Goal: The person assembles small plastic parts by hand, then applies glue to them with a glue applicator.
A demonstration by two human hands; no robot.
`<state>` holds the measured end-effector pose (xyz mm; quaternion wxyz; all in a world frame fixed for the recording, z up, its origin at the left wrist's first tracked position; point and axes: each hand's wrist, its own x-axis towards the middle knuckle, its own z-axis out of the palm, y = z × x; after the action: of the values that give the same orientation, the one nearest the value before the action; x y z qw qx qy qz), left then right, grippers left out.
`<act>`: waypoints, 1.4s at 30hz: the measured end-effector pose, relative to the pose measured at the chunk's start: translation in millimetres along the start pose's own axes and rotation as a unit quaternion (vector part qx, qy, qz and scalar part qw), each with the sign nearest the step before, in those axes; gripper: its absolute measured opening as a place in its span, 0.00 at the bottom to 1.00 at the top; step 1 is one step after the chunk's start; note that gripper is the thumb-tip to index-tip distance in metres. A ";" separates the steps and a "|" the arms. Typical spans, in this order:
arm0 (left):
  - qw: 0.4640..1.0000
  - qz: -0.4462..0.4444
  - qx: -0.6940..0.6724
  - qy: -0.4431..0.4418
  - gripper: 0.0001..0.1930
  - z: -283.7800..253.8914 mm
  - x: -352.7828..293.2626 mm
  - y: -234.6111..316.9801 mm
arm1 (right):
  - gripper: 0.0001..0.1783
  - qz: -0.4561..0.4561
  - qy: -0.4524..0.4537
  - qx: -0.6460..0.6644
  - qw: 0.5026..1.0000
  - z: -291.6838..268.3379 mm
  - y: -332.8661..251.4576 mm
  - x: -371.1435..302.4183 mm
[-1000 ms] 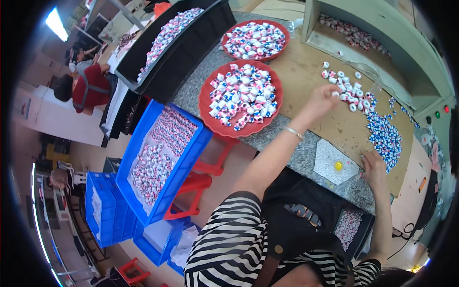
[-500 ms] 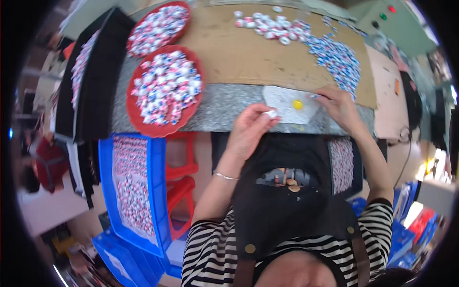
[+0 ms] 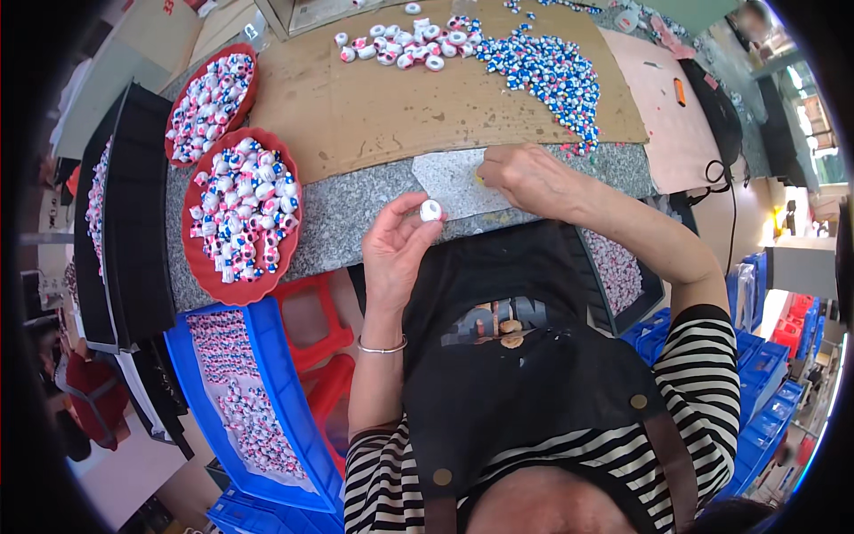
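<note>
My left hand is closed, pinching a small white piece with a dark round spot between thumb and fingers. To its right, my right hand is bent down over a white sheet at the table's near edge, fingertips pressed together. A bit of yellow blob shows at those fingertips; whatever they grip is hidden. Beyond the hands lie a cluster of white pieces with pink parts and a heap of tiny blue-and-white pieces, both on brown cardboard.
Two red scalloped bowls full of white, pink and blue pieces stand on the left of the grey speckled tabletop. A blue crate of pieces and a red stool are below. An orange cutter lies far right.
My right hand has come down onto the yellow blob, covering most of it. My left hand still holds the white piece, its dark spot now showing. The whole view has shifted and turned.
</note>
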<state>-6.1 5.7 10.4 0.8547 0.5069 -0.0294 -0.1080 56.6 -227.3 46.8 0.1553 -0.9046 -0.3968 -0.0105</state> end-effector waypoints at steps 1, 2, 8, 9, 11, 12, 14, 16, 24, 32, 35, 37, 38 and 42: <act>1.000 -0.001 0.001 0.000 0.17 0.0 -0.2 -1.7 | 0.05 0.008 0.014 0.005 1.000 0.9 2.1 -2.1; 0.999 0.003 0.037 0.014 0.16 0.8 -0.2 -3.9 | 0.05 0.017 0.028 0.011 0.999 1.9 3.7 -3.9; 0.983 0.055 0.171 0.030 0.16 12.8 7.9 -17.1 | 0.04 0.020 0.029 0.032 0.999 0.4 -3.1 3.0; 0.964 0.087 0.250 0.031 0.16 15.7 10.5 -17.7 | 0.04 0.022 0.032 0.033 0.999 2.0 0.0 1.9; 0.958 0.105 0.264 0.035 0.16 20.2 14.6 -19.6 | 0.06 0.042 0.054 0.068 0.995 7.1 6.7 -2.8; 0.953 0.124 0.274 0.045 0.15 22.1 16.0 -21.1 | 0.06 0.041 0.054 0.069 0.995 4.4 5.2 -4.0; 0.954 0.130 0.268 0.047 0.15 24.0 20.7 -24.9 | 0.08 0.131 0.102 0.158 0.973 -3.4 -2.6 -7.5; 0.954 0.135 0.262 0.045 0.16 26.5 22.5 -27.3 | 0.08 0.221 0.097 0.321 0.916 -3.5 -7.0 -14.2; 0.986 0.077 0.113 -0.097 0.16 32.7 24.4 -25.3 | 0.07 0.249 0.082 0.583 0.769 -15.4 -25.4 -25.7; 0.978 0.020 0.107 -0.176 0.12 31.3 16.8 13.0 | 0.03 0.059 0.142 0.367 0.917 -35.3 -46.6 -16.2; 0.980 -0.004 0.128 -0.150 0.12 26.4 17.9 16.3 | 0.03 0.060 0.144 0.376 0.913 -24.7 -45.5 -10.9; 0.976 -0.001 0.173 -0.132 0.12 24.9 18.6 30.4 | 0.04 0.076 0.131 0.404 0.902 -20.5 -40.1 -0.9; 0.971 -0.004 0.216 -0.106 0.12 21.1 20.5 38.7 | 0.05 0.069 0.127 0.444 0.885 -16.6 -34.8 6.5; 0.902 0.171 0.392 0.064 0.10 -22.8 23.6 84.1 | 0.08 0.084 0.235 0.222 0.942 5.2 29.2 16.4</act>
<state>33.5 59.2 71.3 0.5925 0.7939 -0.1010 0.0921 88.3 -232.7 36.2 0.4418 -0.8487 -0.2641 -0.1213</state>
